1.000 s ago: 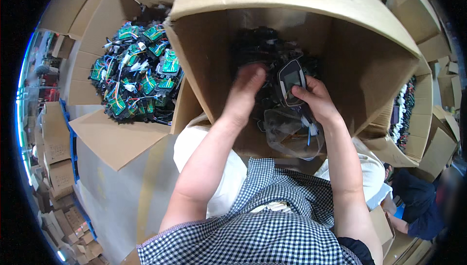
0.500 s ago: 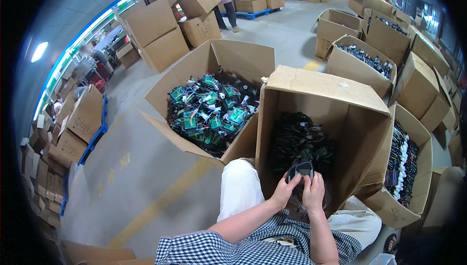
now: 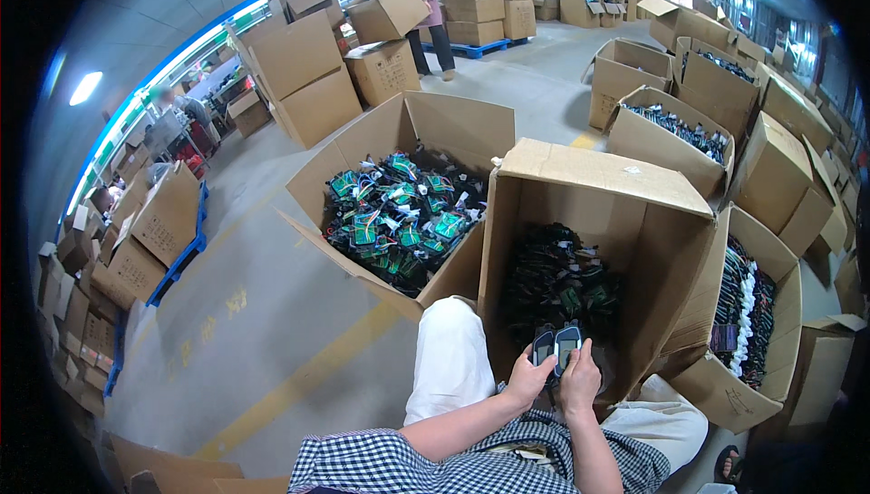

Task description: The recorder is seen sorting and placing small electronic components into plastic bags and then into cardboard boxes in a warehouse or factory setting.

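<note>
Hands together over box (image 3: 671, 249): left hand (image 3: 528, 378) grasps 1 device (image 3: 543, 346), right hand (image 3: 580, 380) grasps another (image 3: 567, 345), side by side.

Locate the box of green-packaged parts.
In the head view, the open cardboard box of green-packaged parts sits on the floor left of centre, touching the tall carton in front of the person, ahead of the left hand.

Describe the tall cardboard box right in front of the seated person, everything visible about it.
The tall box is plain brown corrugated cardboard, tipped so its open mouth faces the person, with one flap jutting out over the opening. A heap of small dark items fills its far end. It stands on the concrete floor, pressed between the open box of green-and-black packets and another carton.
</note>
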Motion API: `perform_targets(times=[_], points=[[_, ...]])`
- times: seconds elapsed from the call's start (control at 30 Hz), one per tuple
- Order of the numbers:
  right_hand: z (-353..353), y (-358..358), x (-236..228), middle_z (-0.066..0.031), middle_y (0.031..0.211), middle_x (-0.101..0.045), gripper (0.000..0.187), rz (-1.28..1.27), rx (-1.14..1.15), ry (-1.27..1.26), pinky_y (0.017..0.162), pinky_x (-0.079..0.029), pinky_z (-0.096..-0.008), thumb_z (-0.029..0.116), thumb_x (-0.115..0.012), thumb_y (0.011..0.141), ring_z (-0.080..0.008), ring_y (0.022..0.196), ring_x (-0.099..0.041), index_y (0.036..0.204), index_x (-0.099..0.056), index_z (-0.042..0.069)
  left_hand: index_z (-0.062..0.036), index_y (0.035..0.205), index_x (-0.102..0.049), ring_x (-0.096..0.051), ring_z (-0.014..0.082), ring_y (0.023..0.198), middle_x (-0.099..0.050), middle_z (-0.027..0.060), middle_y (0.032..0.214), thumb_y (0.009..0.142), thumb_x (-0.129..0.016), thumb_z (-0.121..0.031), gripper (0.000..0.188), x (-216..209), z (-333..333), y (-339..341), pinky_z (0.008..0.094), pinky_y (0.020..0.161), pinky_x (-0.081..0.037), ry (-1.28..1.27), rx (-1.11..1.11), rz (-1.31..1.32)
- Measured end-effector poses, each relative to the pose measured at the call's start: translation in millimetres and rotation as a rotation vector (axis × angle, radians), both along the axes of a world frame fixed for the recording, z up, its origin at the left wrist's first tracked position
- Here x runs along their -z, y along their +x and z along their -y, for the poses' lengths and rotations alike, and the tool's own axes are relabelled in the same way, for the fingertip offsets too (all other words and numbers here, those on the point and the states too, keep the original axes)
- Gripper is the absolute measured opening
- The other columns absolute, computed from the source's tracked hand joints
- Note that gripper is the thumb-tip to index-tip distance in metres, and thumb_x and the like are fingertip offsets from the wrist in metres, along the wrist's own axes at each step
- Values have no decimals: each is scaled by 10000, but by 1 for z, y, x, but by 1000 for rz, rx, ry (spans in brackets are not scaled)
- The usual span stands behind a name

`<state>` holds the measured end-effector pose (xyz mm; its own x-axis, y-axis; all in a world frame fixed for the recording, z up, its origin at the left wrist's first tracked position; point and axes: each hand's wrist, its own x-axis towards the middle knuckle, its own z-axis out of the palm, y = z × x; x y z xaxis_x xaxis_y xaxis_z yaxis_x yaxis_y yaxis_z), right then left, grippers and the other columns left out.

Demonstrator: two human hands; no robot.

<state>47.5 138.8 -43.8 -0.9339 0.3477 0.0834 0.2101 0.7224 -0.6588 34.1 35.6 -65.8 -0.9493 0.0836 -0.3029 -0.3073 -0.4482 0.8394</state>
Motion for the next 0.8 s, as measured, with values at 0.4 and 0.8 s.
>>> perform_targets(times=[0.4,0.8], points=[[-7,-1,4,-194,1036,-631,151,-337,-83,-60,707,-523,-401,114,-499,913,-351,836,-639,944,-587,-5,-30,1111,-538,-581,112,901,-607,32,995,842,-619,-18,281,-4,-6,7,254,803,-482,3,-41,7],[-22,12,16,-78,1124,-527,105,-149,-199,-857,786,-450,-291,57,-533,895,-174,899,-549,842,-591,-14,-22,1130,-512,-583,121,894,-605,40,996,866,-624,-85,294,-9,2,-1,267,830,-476,-3,-19,-58]])
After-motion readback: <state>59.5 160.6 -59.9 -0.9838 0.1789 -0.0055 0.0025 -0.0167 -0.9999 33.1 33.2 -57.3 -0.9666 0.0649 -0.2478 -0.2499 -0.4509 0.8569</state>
